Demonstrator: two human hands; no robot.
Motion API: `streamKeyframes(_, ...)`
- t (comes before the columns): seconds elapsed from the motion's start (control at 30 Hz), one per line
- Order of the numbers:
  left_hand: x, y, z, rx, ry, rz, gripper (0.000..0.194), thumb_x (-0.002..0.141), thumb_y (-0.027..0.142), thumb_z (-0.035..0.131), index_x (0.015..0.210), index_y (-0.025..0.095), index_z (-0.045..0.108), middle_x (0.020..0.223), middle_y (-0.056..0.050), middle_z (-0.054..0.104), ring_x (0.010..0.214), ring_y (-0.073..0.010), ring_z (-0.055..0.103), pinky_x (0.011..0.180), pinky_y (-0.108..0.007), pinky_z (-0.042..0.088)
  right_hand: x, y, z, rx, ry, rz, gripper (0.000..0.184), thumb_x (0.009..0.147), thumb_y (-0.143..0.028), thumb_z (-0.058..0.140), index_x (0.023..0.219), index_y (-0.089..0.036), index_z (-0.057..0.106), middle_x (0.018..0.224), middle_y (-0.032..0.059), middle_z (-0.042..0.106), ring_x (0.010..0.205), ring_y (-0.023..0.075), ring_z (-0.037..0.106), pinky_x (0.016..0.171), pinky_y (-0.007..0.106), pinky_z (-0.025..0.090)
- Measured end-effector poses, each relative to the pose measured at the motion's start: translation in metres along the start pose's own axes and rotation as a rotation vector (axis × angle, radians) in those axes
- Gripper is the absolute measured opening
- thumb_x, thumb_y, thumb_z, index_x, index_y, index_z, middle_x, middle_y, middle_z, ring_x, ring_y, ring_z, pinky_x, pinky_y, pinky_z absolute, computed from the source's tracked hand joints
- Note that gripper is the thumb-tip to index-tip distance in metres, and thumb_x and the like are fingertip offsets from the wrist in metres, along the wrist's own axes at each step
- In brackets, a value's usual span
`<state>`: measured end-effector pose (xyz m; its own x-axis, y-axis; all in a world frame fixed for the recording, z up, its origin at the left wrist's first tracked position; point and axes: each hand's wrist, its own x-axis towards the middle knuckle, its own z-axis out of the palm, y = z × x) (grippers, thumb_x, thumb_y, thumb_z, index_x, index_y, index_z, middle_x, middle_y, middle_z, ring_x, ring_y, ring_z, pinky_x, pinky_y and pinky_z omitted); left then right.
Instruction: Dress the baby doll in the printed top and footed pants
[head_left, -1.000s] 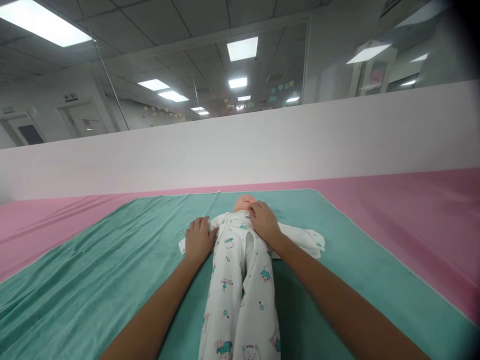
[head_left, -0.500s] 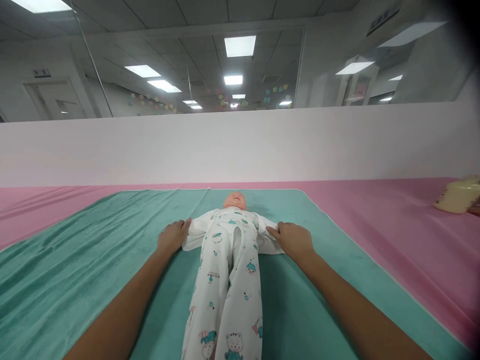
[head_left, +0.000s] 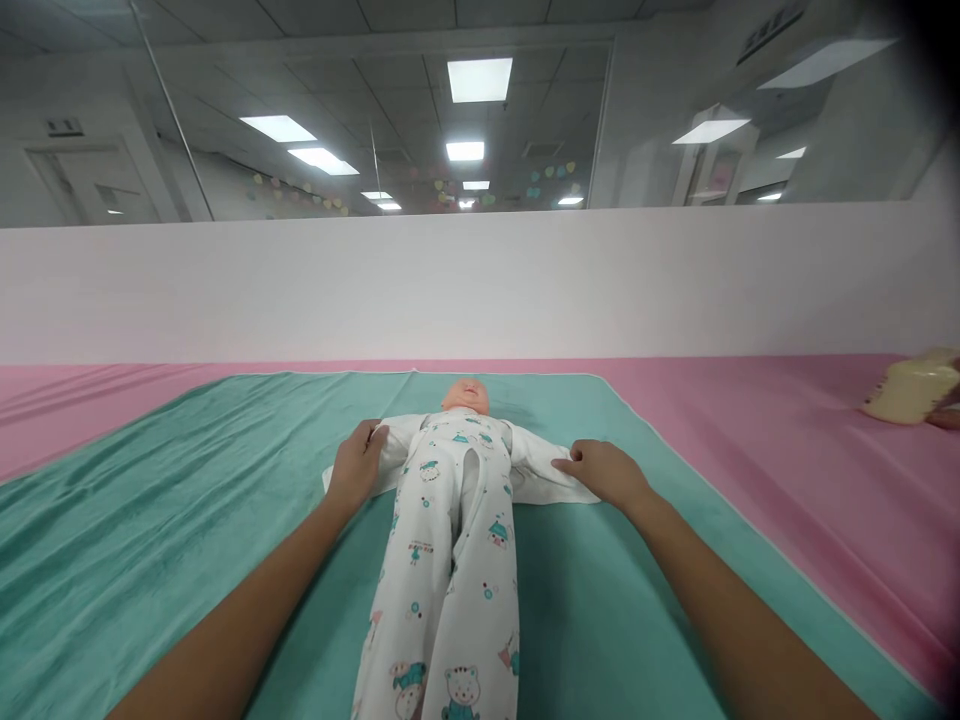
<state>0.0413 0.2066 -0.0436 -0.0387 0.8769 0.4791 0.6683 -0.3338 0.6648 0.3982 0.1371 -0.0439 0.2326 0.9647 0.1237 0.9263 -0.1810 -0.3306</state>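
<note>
A baby doll lies on its back on a green cloth, its head at the far end. It wears a white baby outfit with printed animals, and the legs run toward me. My left hand is closed around the left-hand sleeve, whose end sticks out beyond the hand. With thumb and fingers, my right hand pinches the right-hand sleeve close to its outer end. Both sleeves are spread sideways. The doll's own hands are hidden.
Pink sheet lies under and around the green cloth. A low white wall with glass above it stands behind. At the right edge, another person's hand is at a pale yellow container.
My right hand has moved outward, and the right-hand sleeve is stretched farther. My left hand has turned on its sleeve, whose end now shows past it. The view has shifted slightly.
</note>
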Motion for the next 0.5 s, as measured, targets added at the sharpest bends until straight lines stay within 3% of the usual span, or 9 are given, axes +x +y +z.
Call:
streamKeyframes(0.1,0.001,0.005,-0.004,-0.150,0.056,-0.082,0.036,0.082,0.050,0.042,0.090,0.020,0.059,0.077,0.000,0.060,0.073,-0.0161,0.053,0.067,-0.025,0.041,-0.001,-0.002,0.002,0.177,0.094,-0.094,0.030,0.075,-0.046,0.050,0.061,-0.021,0.045,0.058,-0.0022,0.051,0.053,0.0120,0.043,0.048,0.025,0.026)
streamKeyframes(0.23,0.005,0.008,-0.009,-0.487,0.072,-0.201,0.040,0.076,0.053,0.051,0.092,0.018,0.059,0.076,0.000,0.061,0.067,-0.0143,0.054,0.060,-0.024,0.043,-0.001,-0.008,0.001,0.709,0.127,-0.110,0.033,0.078,-0.051,0.046,0.064,-0.021,0.041,0.058,-0.0044,0.041,0.052,0.0102,0.038,0.048,0.022,0.027)
streamKeyframes(0.37,0.001,0.024,-0.011,-0.766,-0.109,-0.271,0.047,0.069,0.051,0.062,0.100,0.016,0.060,0.082,-0.004,0.065,0.071,-0.0178,0.059,0.062,-0.027,0.047,0.002,-0.036,0.001,1.248,0.076,-0.121,0.035,0.077,-0.056,0.046,0.073,-0.021,0.043,0.064,-0.0024,0.045,0.055,0.0115,0.043,0.050,0.023,0.036)
streamKeyframes(0.43,-0.004,0.034,-0.010,-0.817,-0.244,-0.267,0.051,0.068,0.049,0.063,0.105,0.014,0.061,0.088,-0.008,0.066,0.078,-0.0215,0.061,0.067,-0.031,0.049,-0.002,-0.058,0.002,1.338,0.052,-0.186,0.033,0.078,-0.054,0.046,0.081,-0.022,0.047,0.068,-0.0014,0.050,0.060,0.0123,0.047,0.054,0.023,0.039)
streamKeyframes(0.5,-0.010,0.042,-0.009,-0.763,-0.392,-0.230,0.050,0.068,0.046,0.065,0.104,0.013,0.064,0.090,-0.009,0.067,0.083,-0.0241,0.061,0.070,-0.033,0.048,-0.012,-0.078,0.002,1.241,-0.062,-0.328,0.030,0.078,-0.051,0.049,0.085,-0.022,0.052,0.075,-0.0004,0.057,0.065,0.0135,0.052,0.059,0.024,0.041)
